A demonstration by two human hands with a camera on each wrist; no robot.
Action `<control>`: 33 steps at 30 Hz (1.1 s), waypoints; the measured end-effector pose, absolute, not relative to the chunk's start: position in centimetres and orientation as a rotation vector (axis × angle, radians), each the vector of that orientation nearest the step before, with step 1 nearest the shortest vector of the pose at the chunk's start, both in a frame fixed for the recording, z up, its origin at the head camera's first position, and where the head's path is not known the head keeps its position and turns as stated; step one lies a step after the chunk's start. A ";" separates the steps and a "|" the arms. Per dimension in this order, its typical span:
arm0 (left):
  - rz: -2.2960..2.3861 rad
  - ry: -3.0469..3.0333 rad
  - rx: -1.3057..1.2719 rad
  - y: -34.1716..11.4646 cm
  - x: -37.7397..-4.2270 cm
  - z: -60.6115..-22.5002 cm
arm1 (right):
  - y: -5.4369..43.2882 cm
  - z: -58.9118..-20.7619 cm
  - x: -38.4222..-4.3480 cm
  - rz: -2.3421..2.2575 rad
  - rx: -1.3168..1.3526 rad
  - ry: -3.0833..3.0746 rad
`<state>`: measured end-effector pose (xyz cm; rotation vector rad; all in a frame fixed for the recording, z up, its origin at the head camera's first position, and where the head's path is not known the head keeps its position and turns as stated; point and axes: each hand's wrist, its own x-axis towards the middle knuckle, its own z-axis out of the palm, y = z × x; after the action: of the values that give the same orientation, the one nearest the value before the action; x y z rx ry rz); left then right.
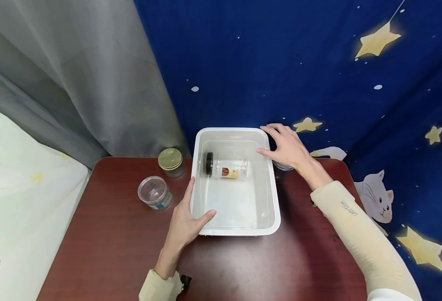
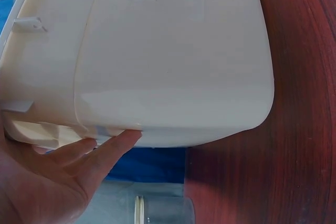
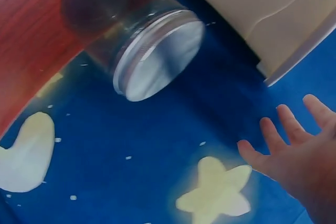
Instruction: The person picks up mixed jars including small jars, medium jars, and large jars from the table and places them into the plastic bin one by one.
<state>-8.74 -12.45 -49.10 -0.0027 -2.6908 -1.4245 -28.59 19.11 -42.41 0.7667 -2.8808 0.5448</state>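
A white plastic bin [image 1: 233, 232] stands at the back of the table. Inside it a clear jar with a black lid [image 1: 230, 167] lies on its side. My left hand [image 1: 185, 223] is at the bin's near left corner, its thumb over the rim; in the left wrist view, its straight fingers [image 2: 113, 153] touch the outer wall. Beside the far right corner is my right hand [image 1: 286, 146], fingers spread and thumb reaching over the rim. The right wrist view shows these fingers [image 3: 273, 135] apart from the bin, with nothing held.
Left of the bin stand a gold-lidded jar [image 1: 170, 161] and a clear jar with a blue label [image 1: 155, 193]. A clear jar with a pale lid [image 3: 165, 59] is at the bin's right, partly hidden in the head view. Curtains [image 1: 243, 83] hang behind the dark red table [image 1: 104, 225].
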 end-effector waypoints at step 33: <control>-1.539 -2.626 -0.065 -13.0 -9.6 -48.1 | 24.4 -48.6 -27.3 0.873 0.505 -2.855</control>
<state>-9.64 -12.98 -48.10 -0.0653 -2.6264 -1.5394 -27.34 24.39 -48.58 0.5055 -2.8546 0.8735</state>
